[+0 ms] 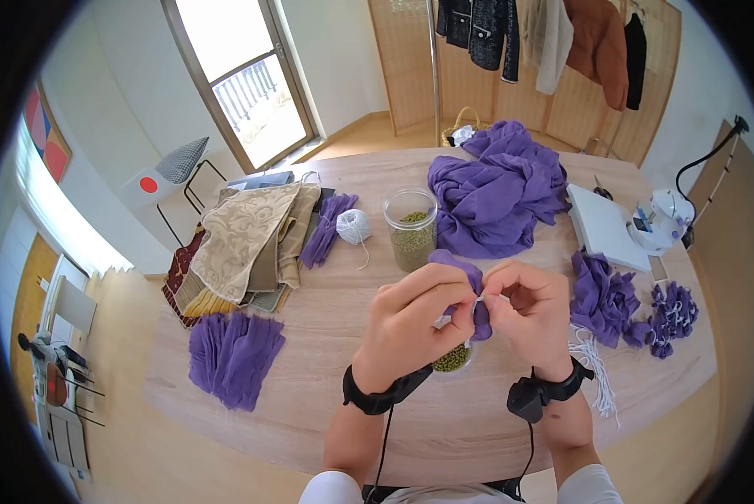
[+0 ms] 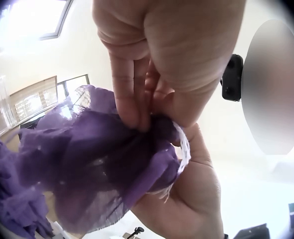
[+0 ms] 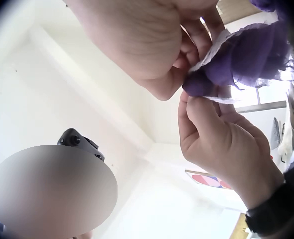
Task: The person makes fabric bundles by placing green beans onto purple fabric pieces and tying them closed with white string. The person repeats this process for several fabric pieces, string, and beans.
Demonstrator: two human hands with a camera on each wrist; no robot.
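Both hands meet over the near middle of the table at a small gathered piece of purple cloth [image 1: 482, 323]. My left hand [image 1: 415, 315] pinches the bunched cloth between thumb and fingertips. Opposite it, my right hand [image 1: 532, 311] pinches white string [image 2: 185, 149] at the gathered knob, thumb and forefinger together. In the left wrist view the sheer cloth [image 2: 102, 169] fans out below the pinch. The right wrist view shows the rounded purple tip [image 3: 199, 83] between both hands' fingertips. Under the hands stands a container of green beans [image 1: 451, 359], partly hidden.
A jar of green beans [image 1: 411, 231] stands just beyond the hands, beside a ball of white string [image 1: 353, 226]. Purple cloth [image 1: 499, 197] is heaped behind. Tied purple bundles [image 1: 672, 319] and loose white strings [image 1: 593, 370] lie right; pleated purple cloth [image 1: 236, 359] and fabric samples [image 1: 246, 239] lie left.
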